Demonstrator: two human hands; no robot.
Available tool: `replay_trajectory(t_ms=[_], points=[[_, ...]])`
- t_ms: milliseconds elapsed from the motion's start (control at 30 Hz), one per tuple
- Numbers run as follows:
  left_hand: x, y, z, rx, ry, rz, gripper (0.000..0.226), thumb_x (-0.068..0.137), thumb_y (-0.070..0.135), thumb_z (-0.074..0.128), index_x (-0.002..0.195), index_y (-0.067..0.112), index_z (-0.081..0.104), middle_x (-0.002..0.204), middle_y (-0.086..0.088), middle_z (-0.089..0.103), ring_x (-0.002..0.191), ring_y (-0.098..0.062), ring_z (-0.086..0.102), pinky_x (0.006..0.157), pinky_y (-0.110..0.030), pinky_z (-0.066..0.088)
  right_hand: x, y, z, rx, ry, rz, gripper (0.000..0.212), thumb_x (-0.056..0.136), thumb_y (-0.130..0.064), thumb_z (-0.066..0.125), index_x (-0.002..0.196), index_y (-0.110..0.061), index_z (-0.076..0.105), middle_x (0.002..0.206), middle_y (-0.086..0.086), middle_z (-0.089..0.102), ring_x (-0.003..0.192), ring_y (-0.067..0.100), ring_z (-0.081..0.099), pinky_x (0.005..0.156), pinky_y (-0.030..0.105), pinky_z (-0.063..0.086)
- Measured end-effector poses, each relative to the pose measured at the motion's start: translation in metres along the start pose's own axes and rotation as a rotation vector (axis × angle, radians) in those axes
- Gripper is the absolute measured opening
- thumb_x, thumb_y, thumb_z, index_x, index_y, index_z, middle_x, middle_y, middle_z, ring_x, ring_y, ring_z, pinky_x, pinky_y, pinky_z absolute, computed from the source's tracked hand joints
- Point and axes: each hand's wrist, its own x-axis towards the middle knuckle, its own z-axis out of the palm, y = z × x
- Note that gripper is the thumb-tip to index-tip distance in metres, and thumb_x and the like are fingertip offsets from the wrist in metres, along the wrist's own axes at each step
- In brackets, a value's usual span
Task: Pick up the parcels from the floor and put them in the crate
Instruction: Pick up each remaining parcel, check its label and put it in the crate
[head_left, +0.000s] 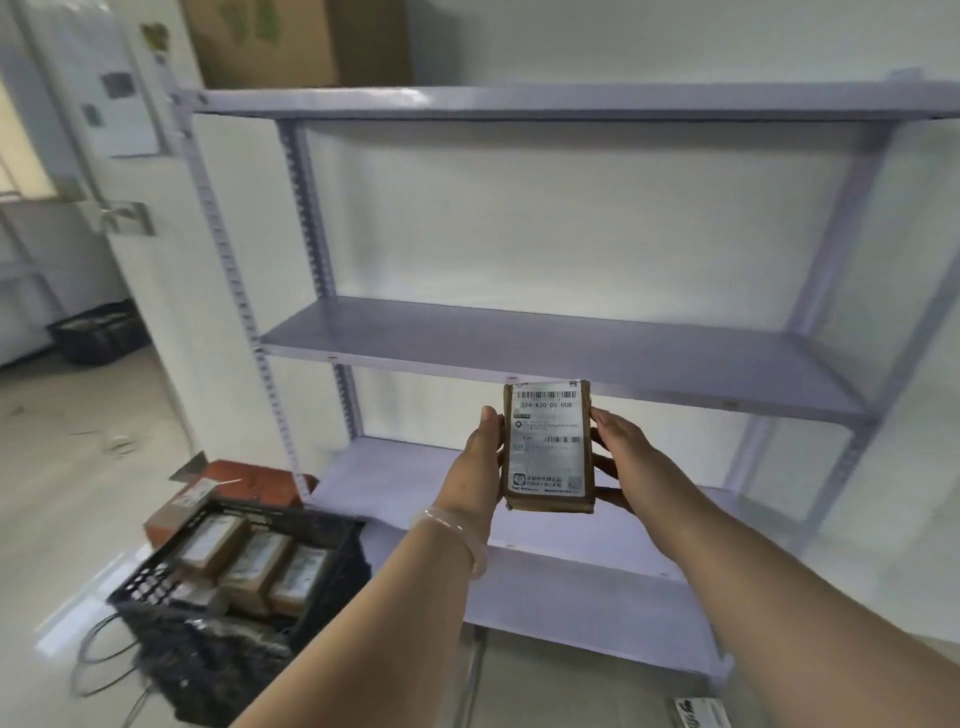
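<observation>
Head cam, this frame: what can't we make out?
- Head view, held parcel: the label's fine print is too small; its back faces away.
- Head view, crate: near wall motion-blurred; top parcels cover whatever lies beneath.
- Head view, labelled item at bottom edge: cut off by the frame.
- Head view, box behind crate: partly hidden by the crate's rim.

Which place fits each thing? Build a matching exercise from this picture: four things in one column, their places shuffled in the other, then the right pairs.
Things:
1 labelled parcel
2 black crate
3 bracelet
4 red box

Places:
A round a wrist
B on the floor, left of the shelving
C just beyond the crate
D held between left hand and right hand

Pairs: 1-D, 2-B, 3-A, 4-C
</observation>
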Motion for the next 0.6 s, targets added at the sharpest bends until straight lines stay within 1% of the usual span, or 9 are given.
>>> replay_trajectory(t_ms=[67,133,200,267,333,400,433,533,600], points=[[0.001,0.016,-0.051,0.003,0.030,0.014,0.039,0.096,0.057,0.032,0.110,0.032,0.057,0.113,0.011,0.065,0.104,-0.010,0.061,0.106,-0.042,0.043,0.014,-0.008,0.051,-0.003,-0.047,-0.003,0.024,0.099,-0.051,0.030,0.108,-0.044,0.051,0.115,-0.011,0.056,0.120,0.018,0.051,0.104,0.047,0.044],[0.000,0.035,-0.107,0.006,0.066,0.032,0.034,0.097,0.054,0.032,0.094,0.034,0.060,0.100,0.012,0.068,0.097,-0.008,0.063,0.100,-0.038,0.046,0.029,-0.014,0.111,0.020,-0.093,0.006,0.034,0.099,-0.052,0.031,0.126,-0.037,0.047,0.121,-0.007,0.054,0.120,0.018,0.051,0.104,0.047,0.044],[0.000,0.051,-0.168,0.017,0.111,0.033,0.035,0.096,0.055,0.032,0.091,0.036,0.061,0.097,0.010,0.070,0.096,-0.010,0.065,0.096,-0.035,0.047,0.042,-0.021,0.173,0.030,-0.157,0.019,0.039,0.099,-0.051,0.032,0.132,-0.034,0.044,0.126,-0.004,0.053,0.119,0.018,0.050,0.104,0.047,0.044],[0.003,0.063,-0.228,-0.002,0.159,0.031,0.039,0.095,0.058,0.033,0.091,0.036,0.064,0.095,0.010,0.073,0.100,-0.013,0.065,0.102,-0.039,0.043,0.053,-0.029,0.233,0.040,-0.222,0.015,0.035,0.099,-0.051,0.031,0.128,-0.036,0.044,0.124,-0.005,0.053,0.119,0.018,0.050,0.104,0.046,0.044],[0.008,0.071,-0.283,-0.037,0.203,0.028,0.042,0.093,0.060,0.034,0.107,0.034,0.064,0.099,0.011,0.073,0.105,-0.016,0.064,0.109,-0.045,0.038,0.064,-0.036,0.285,0.067,-0.275,0.014,0.034,0.099,-0.052,0.032,0.127,-0.037,0.045,0.123,-0.005,0.053,0.119,0.018,0.050,0.105,0.046,0.043],[0.012,0.078,-0.327,-0.056,0.232,0.036,0.053,0.093,0.060,0.034,0.130,0.028,0.053,0.106,0.010,0.070,0.107,-0.017,0.063,0.107,-0.047,0.040,0.076,-0.039,0.329,0.081,-0.321,0.026,0.041,0.097,-0.055,0.033,0.132,-0.036,0.044,0.128,-0.005,0.053,0.122,0.018,0.050,0.106,0.046,0.043],[0.015,0.080,-0.346,-0.070,0.239,0.032,0.056,0.094,0.060,0.034,0.136,0.026,0.048,0.111,0.008,0.068,0.106,-0.017,0.063,0.104,-0.045,0.043,0.081,-0.038,0.348,0.077,-0.341,0.035,0.046,0.096,-0.058,0.033,0.135,-0.036,0.043,0.132,-0.006,0.052,0.125,0.018,0.049,0.106,0.047,0.042],[0.022,0.080,-0.392,-0.103,0.265,-0.005,0.062,0.094,0.060,0.032,0.143,0.023,0.040,0.127,0.002,0.061,0.114,-0.020,0.059,0.100,-0.044,0.046,0.097,-0.033,0.394,0.011,-0.390,0.056,0.060,0.085,-0.072,0.034,0.138,-0.044,0.039,0.141,-0.008,0.048,0.132,0.019,0.044,0.109,0.049,0.037],[0.030,0.076,-0.417,-0.107,0.286,-0.012,0.062,0.094,0.060,0.032,0.142,0.022,0.040,0.123,0.004,0.062,0.113,-0.020,0.059,0.093,-0.040,0.049,0.109,-0.030,0.419,-0.029,-0.411,0.051,0.066,0.079,-0.078,0.033,0.137,-0.046,0.040,0.142,-0.008,0.049,0.133,0.019,0.043,0.110,0.051,0.035]])
